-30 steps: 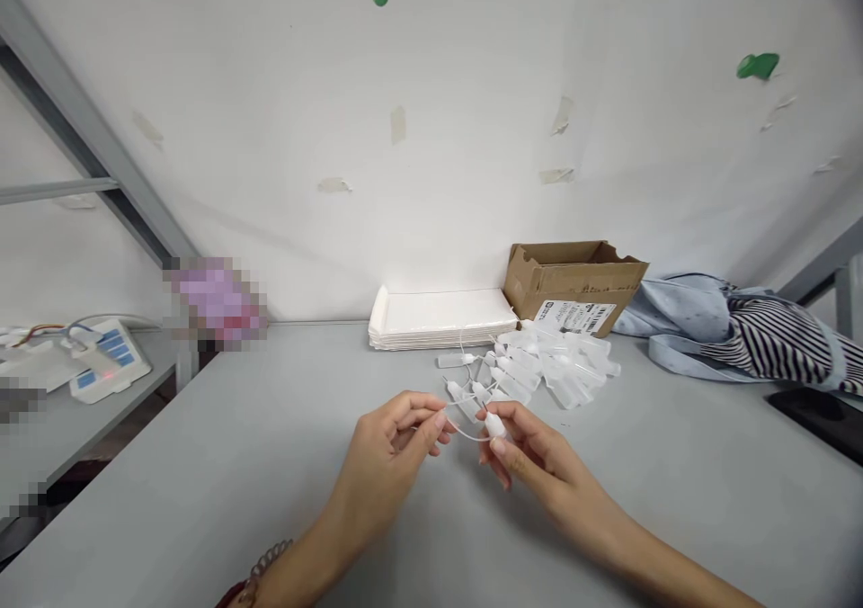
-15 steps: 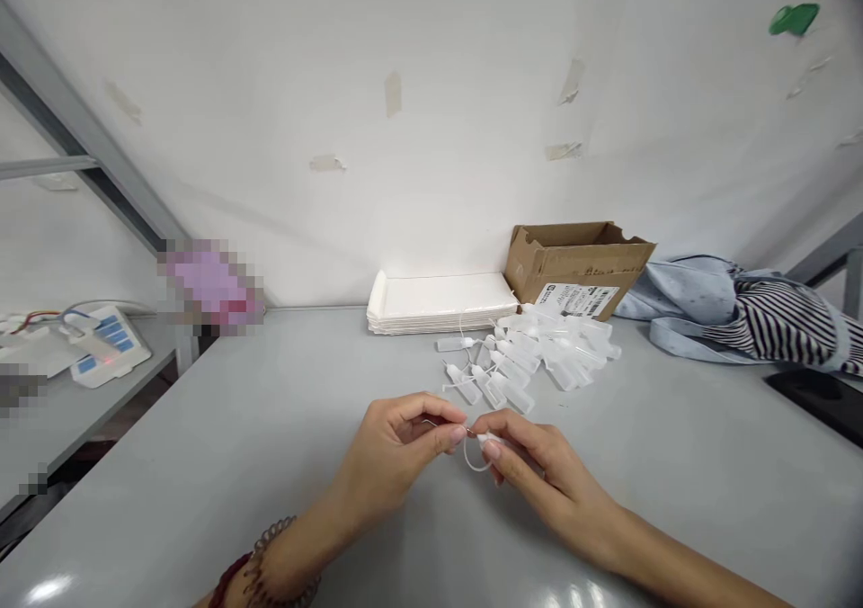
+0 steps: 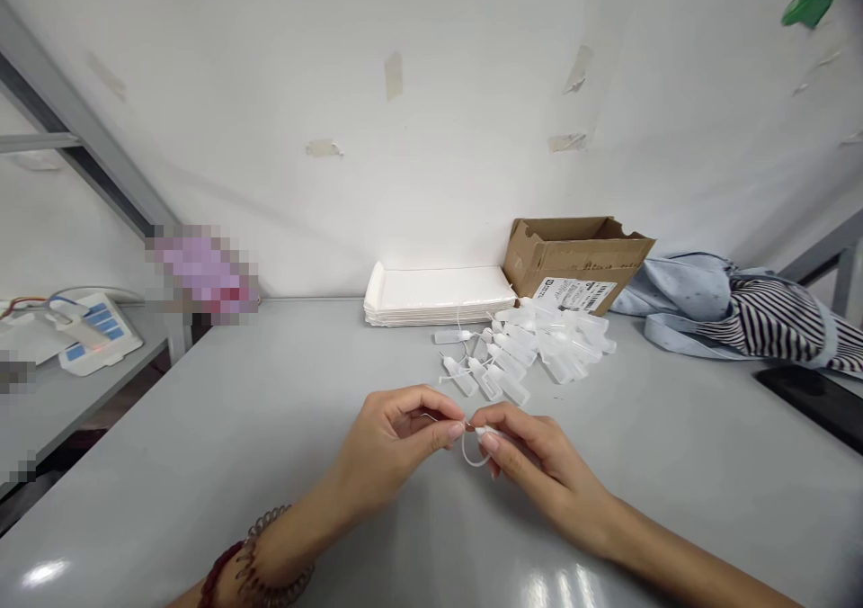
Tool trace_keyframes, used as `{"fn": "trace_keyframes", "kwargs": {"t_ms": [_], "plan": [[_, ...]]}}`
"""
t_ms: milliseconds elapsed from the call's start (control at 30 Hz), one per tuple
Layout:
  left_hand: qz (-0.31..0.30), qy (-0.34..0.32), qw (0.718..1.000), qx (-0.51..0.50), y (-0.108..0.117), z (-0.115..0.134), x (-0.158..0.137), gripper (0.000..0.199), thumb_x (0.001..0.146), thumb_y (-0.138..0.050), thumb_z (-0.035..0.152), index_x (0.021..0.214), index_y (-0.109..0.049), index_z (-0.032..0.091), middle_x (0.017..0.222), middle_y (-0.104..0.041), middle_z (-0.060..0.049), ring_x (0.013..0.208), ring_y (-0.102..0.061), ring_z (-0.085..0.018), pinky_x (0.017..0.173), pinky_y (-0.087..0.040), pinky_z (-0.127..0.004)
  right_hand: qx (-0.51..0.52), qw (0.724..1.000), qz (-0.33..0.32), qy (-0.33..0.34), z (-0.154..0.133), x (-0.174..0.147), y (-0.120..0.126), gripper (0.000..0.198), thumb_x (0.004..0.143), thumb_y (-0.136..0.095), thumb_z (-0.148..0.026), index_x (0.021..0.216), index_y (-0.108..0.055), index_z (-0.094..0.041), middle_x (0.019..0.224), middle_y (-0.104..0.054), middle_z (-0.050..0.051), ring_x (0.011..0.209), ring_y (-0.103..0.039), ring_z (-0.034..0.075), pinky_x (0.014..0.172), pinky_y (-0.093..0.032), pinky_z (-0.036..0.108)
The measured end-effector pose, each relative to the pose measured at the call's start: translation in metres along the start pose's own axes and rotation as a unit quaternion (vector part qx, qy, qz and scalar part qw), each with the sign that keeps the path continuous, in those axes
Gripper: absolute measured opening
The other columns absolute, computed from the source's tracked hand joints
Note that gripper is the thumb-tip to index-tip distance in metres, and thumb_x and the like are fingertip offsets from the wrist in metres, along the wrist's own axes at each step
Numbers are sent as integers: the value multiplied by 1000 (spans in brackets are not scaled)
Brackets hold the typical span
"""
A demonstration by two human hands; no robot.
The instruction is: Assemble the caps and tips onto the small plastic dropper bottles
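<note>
My left hand (image 3: 404, 442) pinches the end of a thin white cord between thumb and fingertips. The cord (image 3: 474, 463) loops down between both hands. A small white plastic squeeze bottle (image 3: 483, 431) is in my right hand (image 3: 539, 455), its nozzle end toward my left fingertips; my fingers hide most of its body. A thin metallic tip shows between the two hands, too small to make out fully. Just beyond my fingers lies a pile of similar translucent bottles (image 3: 516, 356), several with thin white cords attached.
Behind the pile sit a stack of white padded envelopes (image 3: 441, 289) and an open cardboard box (image 3: 580, 262). A light blue and striped fabric bag (image 3: 775, 320) and a black phone (image 3: 809, 397) lie at right. A white device with blue panels (image 3: 101, 334) stands on the left table.
The camera view has shifted slightly. Both hands keep the same grip, and the cord still loops between them.
</note>
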State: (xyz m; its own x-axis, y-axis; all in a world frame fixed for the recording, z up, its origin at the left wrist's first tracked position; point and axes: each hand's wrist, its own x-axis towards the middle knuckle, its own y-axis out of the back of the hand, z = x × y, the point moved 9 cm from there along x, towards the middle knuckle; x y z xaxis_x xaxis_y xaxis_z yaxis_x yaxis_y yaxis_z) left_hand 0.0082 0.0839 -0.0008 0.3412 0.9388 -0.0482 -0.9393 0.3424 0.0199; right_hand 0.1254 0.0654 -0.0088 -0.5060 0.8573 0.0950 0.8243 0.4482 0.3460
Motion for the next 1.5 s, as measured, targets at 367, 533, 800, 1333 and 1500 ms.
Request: {"fn": "trace_keyframes", "kwargs": {"t_ms": [367, 533, 800, 1333, 1500], "plan": [[-3, -7, 999, 42, 0, 1, -3, 7, 75, -67, 21, 76, -67, 14, 74, -64, -2, 73, -61, -14, 70, -50, -25, -32, 999, -5, 15, 0, 0, -2, 24, 94, -40, -35, 93, -57, -18, 55, -42, -6, 47, -36, 9, 47, -28, 22], [-3, -21, 997, 78, -1, 4, -3, 5, 77, -65, 19, 76, -67, 15, 74, -65, -2, 73, -62, -14, 71, -51, -25, -57, 998, -4, 21, -1, -1, -1, 24, 94, -41, -34, 92, -58, -18, 54, -42, -5, 47, -38, 9, 47, -29, 22], [-6, -104, 974, 199, -5, 19, -5, 5, 78, -62, 14, 79, -67, 15, 73, -68, -1, 69, -62, -12, 69, -50, -23, -90, 995, -19, 27, -1, 0, -3, 25, 93, -41, -32, 93, -61, -17, 53, -44, -5, 45, -36, 9, 46, -29, 22], [-32, -173, 958, 227, -16, 26, -12, 6, 78, -62, 11, 81, -64, 15, 71, -68, 0, 66, -62, -10, 66, -50, -20, -40, 998, 15, -40, 13, -1, 1, 27, 97, -29, -33, 99, -52, -19, 52, -47, -6, 48, -54, 12, 49, -41, 22], [-25, -203, 947, 246, -20, 26, -17, 9, 78, -60, 7, 79, -63, 15, 69, -66, 0, 64, -60, -10, 64, -49, -19, -36, 998, 33, -47, 17, 0, 3, 26, 95, -29, -30, 103, -51, -19, 50, -42, -7, 46, -54, 12, 49, -43, 23]]}}
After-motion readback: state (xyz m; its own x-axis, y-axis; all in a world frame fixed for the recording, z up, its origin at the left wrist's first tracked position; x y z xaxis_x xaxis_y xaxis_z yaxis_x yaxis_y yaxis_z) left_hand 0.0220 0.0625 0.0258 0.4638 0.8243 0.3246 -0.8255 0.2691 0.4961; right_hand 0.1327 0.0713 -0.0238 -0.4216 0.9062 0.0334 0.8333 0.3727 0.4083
